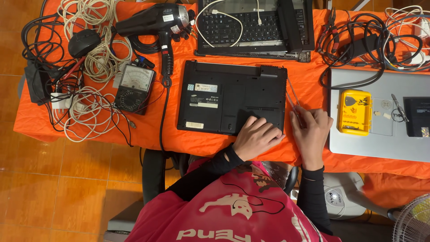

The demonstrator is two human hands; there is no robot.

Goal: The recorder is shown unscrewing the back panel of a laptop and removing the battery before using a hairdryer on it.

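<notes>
The head view looks straight down on a counter (215,145) covered by an orange cloth, with a black laptop (232,96) lying upside down at its near middle, its underside with several stickers facing up. The left hand (257,137) rests palm down on the near right corner of the laptop, fingers curled loosely over the edge, gripping nothing. The right hand (311,130) lies just right of the laptop on the cloth, its fingers closed around a thin screwdriver (293,99) whose slim shaft slants up and away along the laptop's right edge. Both forearms wear black sleeves. Far of the black laptop sits a second, opened laptop base (255,29) with its keyboard exposed and a white cable across it. To the left lie a black hair dryer (154,20), an analog multimeter (134,88), a black mouse (83,41) and a tangle of white and black cables (87,112). To the right a silver laptop (380,143) carries a yellow tool case (354,112) and a pair of tweezers (398,107), with more black cables (358,45) beyond it.
</notes>
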